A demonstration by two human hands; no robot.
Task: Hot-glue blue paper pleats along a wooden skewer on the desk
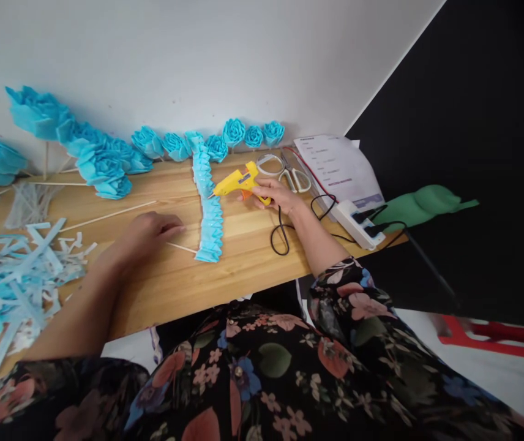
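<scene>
Wood table [243, 257], pleated strip [209, 208], glue gun [237, 181]

Black floral garment [262, 373] — red, pink, blue blooms — with elbow-length sleeves [344, 294].

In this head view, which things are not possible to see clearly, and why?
Head view:
- Handle of the glue gun: covered by the right hand.
- Print on the paper sheet: too small.
- Near end of the stick: under the left hand; grip unclear.
- Part of the blue scrap pile: cut off by the left edge.
</scene>
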